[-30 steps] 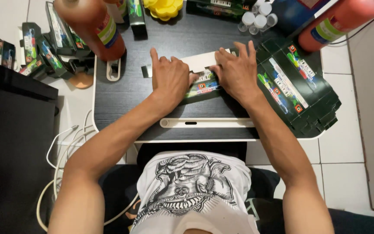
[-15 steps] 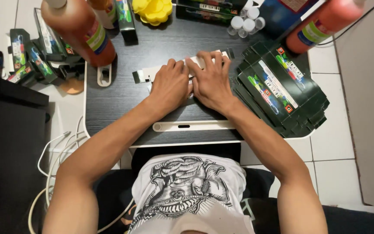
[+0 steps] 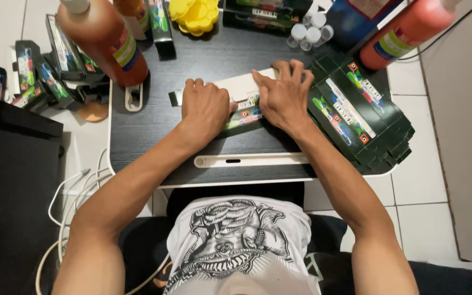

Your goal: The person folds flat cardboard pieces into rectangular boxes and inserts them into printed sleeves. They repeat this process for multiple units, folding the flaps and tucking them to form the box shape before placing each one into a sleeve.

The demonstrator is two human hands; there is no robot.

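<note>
Under both hands, left hand (image 3: 206, 106) and right hand (image 3: 282, 95), lies a flattened carton (image 3: 244, 112) (pressed flat).

Two hands on the desk, left hand (image 3: 206, 106) and right hand (image 3: 282, 95), fingers pressing one flattened carton (image 3: 244, 104). One stack of flat dark cartons (image 3: 364, 120) just right of the fingers. Three big orange-red bottles (image 3: 107, 41) beyond them, one yellow flower-shaped tray (image 3: 195, 13), four tiny white-capped vials (image 3: 306, 34).
</note>
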